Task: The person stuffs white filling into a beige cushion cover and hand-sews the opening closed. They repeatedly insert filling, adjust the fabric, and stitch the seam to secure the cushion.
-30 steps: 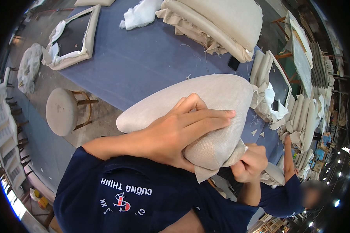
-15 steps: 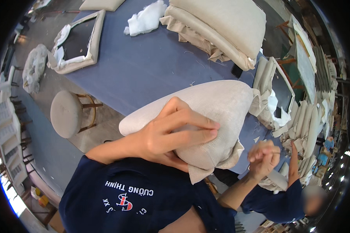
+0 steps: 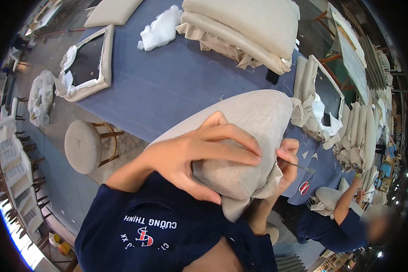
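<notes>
A beige fabric-covered cushion (image 3: 254, 109) lies tilted in front of me, with one corner toward my body. Across that corner my left hand (image 3: 190, 154) is spread, fingers on top and thumb underneath, gripping it. Loose fabric flaps (image 3: 269, 183) hang at the corner's edge. At the cushion's right side my right hand (image 3: 288, 170) is closed around a thin metal rod-like tool (image 3: 300, 166), which sticks out to the right; its exact kind is unclear. Part of the right hand is hidden behind the fabric edge.
Covered cushions are stacked (image 3: 245, 27) at the table's far side, beside white stuffing (image 3: 161, 29) and a dark phone (image 3: 272, 77). Red-handled scissors (image 3: 304, 187) lie at right. A co-worker (image 3: 331, 224) works beyond them. A round stool (image 3: 84, 146) stands left of the blue table (image 3: 136, 86).
My right hand has moved left to the cushion's edge, and the thin tool now shows in it. My left fingers have spread wider over the corner. The view has shifted slightly.
</notes>
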A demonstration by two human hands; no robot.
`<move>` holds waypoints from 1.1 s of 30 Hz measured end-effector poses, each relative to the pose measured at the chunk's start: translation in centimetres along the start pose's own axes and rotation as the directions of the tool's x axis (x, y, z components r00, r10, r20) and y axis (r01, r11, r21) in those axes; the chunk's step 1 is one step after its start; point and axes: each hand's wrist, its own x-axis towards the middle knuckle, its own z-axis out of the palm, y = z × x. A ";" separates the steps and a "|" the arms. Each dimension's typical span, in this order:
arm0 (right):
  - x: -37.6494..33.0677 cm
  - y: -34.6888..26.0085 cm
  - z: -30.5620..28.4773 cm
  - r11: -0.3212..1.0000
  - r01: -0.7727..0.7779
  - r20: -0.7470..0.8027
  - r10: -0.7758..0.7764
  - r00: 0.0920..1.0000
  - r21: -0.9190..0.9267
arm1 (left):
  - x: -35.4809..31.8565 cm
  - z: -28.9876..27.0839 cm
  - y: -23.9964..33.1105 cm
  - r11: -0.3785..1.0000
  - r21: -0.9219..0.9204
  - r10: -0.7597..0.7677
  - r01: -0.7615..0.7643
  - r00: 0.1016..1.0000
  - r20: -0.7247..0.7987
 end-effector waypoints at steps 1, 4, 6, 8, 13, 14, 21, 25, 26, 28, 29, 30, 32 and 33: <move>-0.1 0.0 0.0 1.000 0.022 0.023 -0.021 1.000 -0.020 | 0.2 -0.3 -0.9 0.995 -0.100 0.031 -0.029 0.999 0.023; -0.6 -0.2 0.3 1.000 -0.001 0.016 0.001 1.000 -0.003 | 1.1 0.2 -2.1 0.976 -0.178 0.132 -0.122 0.990 0.046; -0.7 -0.3 0.4 1.000 0.008 0.038 -0.007 0.999 -0.013 | 1.5 0.6 -2.5 0.960 -0.222 0.186 -0.172 0.981 0.045; -0.8 -0.2 0.5 1.000 0.007 0.037 -0.007 0.999 0.003 | 1.6 0.9 -3.1 0.933 -0.299 0.223 -0.201 0.974 0.042; -1.4 -0.3 0.8 0.999 0.008 0.009 -0.008 1.000 0.049 | 1.5 1.3 -3.1 0.926 -0.326 0.207 -0.192 0.978 0.011; -1.3 -0.4 1.0 0.998 0.006 0.004 -0.006 1.000 0.064 | 1.4 1.3 -3.1 0.924 -0.331 0.207 -0.194 0.978 0.006; -1.3 0.0 0.2 0.998 0.000 -0.023 0.001 1.000 0.058 | 0.2 1.5 -2.5 0.964 -0.085 0.234 -0.251 0.957 -0.174; -1.8 0.8 0.2 0.989 -0.031 -0.113 0.048 0.992 0.148 | -1.9 2.4 -1.0 0.946 0.258 0.269 -0.194 0.916 -0.299; -1.8 0.8 0.3 0.989 -0.038 -0.112 0.055 0.992 0.146 | -2.3 2.7 -0.8 0.927 0.322 0.299 -0.191 0.895 -0.330; -1.6 0.7 0.6 0.988 -0.056 -0.103 0.071 0.992 0.145 | -2.9 3.3 -0.3 0.902 0.399 0.325 -0.163 0.865 -0.382; -1.5 0.8 0.7 0.988 -0.058 -0.103 0.073 0.992 0.141 | -3.2 3.5 -0.1 0.900 0.408 0.324 -0.154 0.862 -0.389; -1.6 0.9 0.7 0.989 -0.061 -0.103 0.076 0.992 0.137 | -3.4 3.6 0.1 0.898 0.417 0.322 -0.144 0.860 -0.397; -1.4 1.0 0.7 0.990 -0.056 -0.098 0.069 0.993 0.133 | -3.6 3.6 0.1 0.889 0.438 0.324 -0.134 0.859 -0.396; -1.4 1.0 0.6 0.990 -0.051 -0.093 0.064 0.994 0.132 | -3.7 3.6 -0.2 0.884 0.448 0.325 -0.132 0.862 -0.389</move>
